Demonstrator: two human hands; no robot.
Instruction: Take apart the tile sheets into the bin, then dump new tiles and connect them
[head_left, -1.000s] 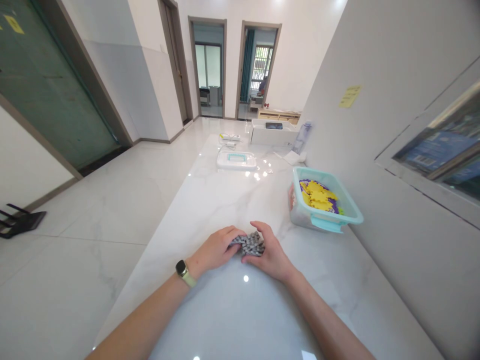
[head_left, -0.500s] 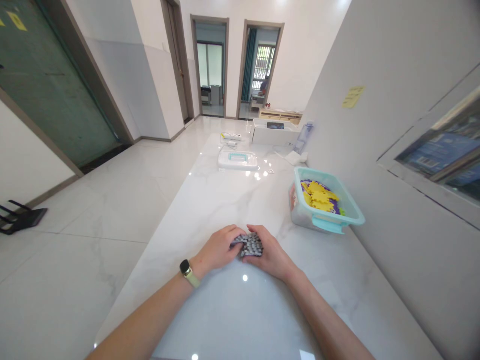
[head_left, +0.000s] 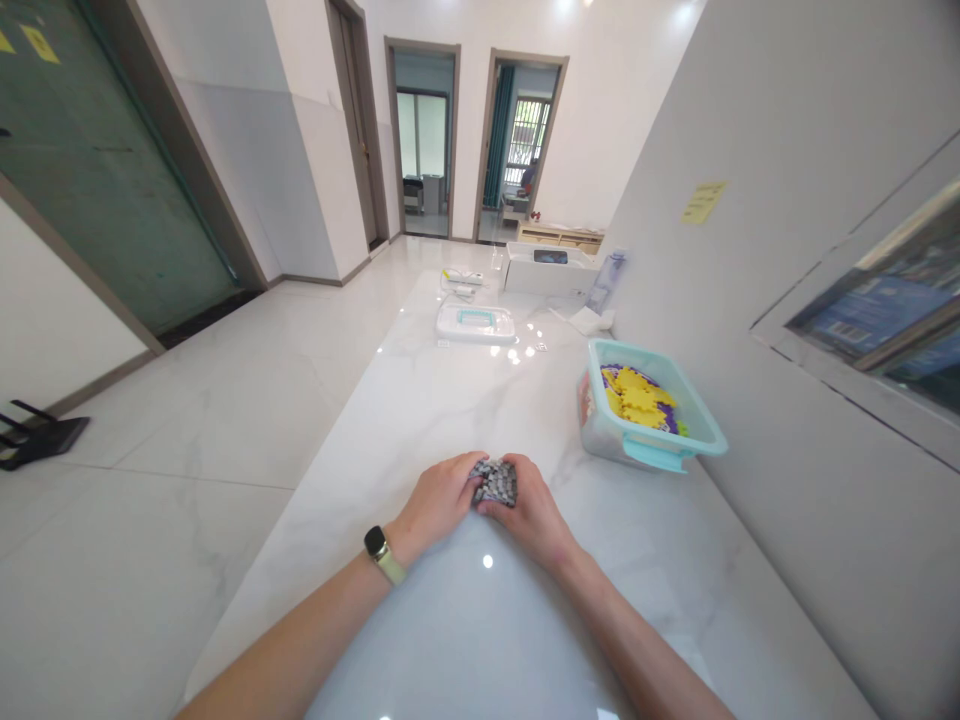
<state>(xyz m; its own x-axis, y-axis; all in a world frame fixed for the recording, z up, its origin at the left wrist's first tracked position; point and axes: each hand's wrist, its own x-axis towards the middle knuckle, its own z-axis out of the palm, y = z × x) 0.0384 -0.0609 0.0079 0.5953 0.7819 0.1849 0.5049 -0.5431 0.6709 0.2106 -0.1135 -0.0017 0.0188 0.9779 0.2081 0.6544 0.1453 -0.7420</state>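
Note:
Both my hands rest on the white marble counter, pressing from either side on a small grey studded plastic piece. It looks like a bunch of tiny linked blocks, and its lower part is hidden by my fingers. My left hand, with a gold-cased smartwatch on its wrist, grips the piece's left side. My right hand grips its right side, and the fingers of the two hands nearly meet.
To the right, against the wall, stands a plastic tub with a mint rim, holding yellow and purple pieces. Farther along the counter lie a clear box with a teal handle and a white box.
My hands have drawn closer together. The grey piece between them now looks more compact and narrower than a second ago. The tub and boxes have only shifted slightly in view.

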